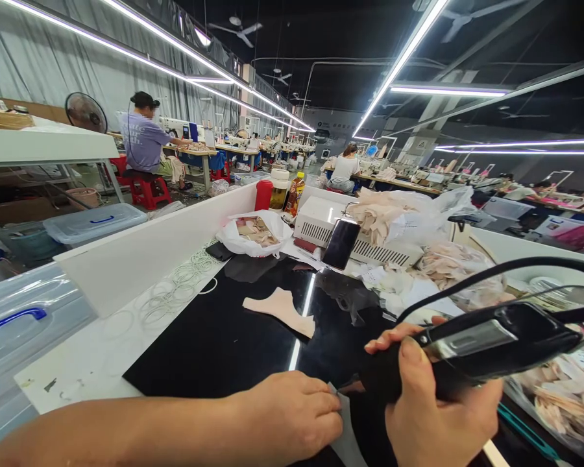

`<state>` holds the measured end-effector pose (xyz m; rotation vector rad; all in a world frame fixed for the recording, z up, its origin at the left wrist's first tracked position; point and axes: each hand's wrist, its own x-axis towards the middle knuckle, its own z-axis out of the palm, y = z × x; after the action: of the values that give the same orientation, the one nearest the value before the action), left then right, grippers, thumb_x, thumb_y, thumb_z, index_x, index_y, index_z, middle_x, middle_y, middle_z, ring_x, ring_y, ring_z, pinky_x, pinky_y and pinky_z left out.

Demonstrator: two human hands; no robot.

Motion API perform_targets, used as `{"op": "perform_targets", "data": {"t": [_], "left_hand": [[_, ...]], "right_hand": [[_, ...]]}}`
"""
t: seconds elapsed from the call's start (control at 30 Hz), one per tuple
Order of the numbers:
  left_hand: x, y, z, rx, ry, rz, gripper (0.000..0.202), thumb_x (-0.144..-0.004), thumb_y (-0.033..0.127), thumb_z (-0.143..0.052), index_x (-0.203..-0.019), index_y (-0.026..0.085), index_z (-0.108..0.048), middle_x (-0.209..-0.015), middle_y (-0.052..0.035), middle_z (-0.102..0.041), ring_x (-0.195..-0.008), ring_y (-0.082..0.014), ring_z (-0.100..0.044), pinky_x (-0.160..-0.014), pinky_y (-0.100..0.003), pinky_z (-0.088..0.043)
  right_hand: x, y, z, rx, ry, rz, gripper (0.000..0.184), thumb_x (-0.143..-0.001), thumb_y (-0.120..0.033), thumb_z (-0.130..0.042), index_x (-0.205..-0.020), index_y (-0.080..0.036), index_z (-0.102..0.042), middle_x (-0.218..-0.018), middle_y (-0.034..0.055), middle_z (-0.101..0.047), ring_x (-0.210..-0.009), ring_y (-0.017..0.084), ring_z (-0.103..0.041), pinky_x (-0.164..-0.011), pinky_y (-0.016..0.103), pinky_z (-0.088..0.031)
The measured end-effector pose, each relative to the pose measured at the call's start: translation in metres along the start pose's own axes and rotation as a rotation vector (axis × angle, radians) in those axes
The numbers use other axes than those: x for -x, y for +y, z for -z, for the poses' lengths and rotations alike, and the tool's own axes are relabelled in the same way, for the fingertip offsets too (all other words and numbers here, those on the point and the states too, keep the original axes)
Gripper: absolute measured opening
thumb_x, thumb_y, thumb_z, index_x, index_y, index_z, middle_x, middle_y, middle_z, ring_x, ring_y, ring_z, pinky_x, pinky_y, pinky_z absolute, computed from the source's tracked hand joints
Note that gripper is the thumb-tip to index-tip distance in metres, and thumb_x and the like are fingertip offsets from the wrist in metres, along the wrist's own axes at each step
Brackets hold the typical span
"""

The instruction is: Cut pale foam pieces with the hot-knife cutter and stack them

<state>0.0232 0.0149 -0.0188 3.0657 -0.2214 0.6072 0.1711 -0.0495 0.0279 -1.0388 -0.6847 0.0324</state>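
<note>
My right hand (433, 408) is wrapped round a black corded hand tool (501, 340) with a silvery panel on its side. Its front end points down toward the glossy black board (199, 353), and the tip is hard to make out. My left hand (294, 415) lies low on the board, its fingers pressed together at the edge of a thin grey fabric piece (349, 431). Part of that piece is hidden under the fingers. Farther up the board, apart from both hands, lies a curved beige fabric piece (279, 311).
Pale elastic loops (180, 285) lie along the left. A bag of fabric pieces (255, 230), bottles (294, 194), a phone (341, 243) and a vented white box (316, 220) stand behind. Bagged beige cuttings (559, 395) crowd the right. Two people (143, 143) sit farther off.
</note>
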Motion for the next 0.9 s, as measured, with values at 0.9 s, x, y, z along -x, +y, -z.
{"op": "perform_targets", "data": {"t": [0.9], "left_hand": [[0.005, -0.002, -0.009, 0.013, 0.015, 0.005, 0.015, -0.101, 0.012, -0.048, -0.104, 0.016, -0.062, -0.122, -0.01, -0.069, -0.117, -0.0166, -0.063, -0.097, -0.025, -0.051]], "right_hand": [[0.002, -0.03, 0.017, 0.035, 0.098, -0.124, 0.051, -0.065, -0.035, -0.087, -0.109, -0.027, -0.062, -0.079, -0.0013, -0.064, -0.068, 0.02, -0.061, -0.059, 0.036, -0.061]]}}
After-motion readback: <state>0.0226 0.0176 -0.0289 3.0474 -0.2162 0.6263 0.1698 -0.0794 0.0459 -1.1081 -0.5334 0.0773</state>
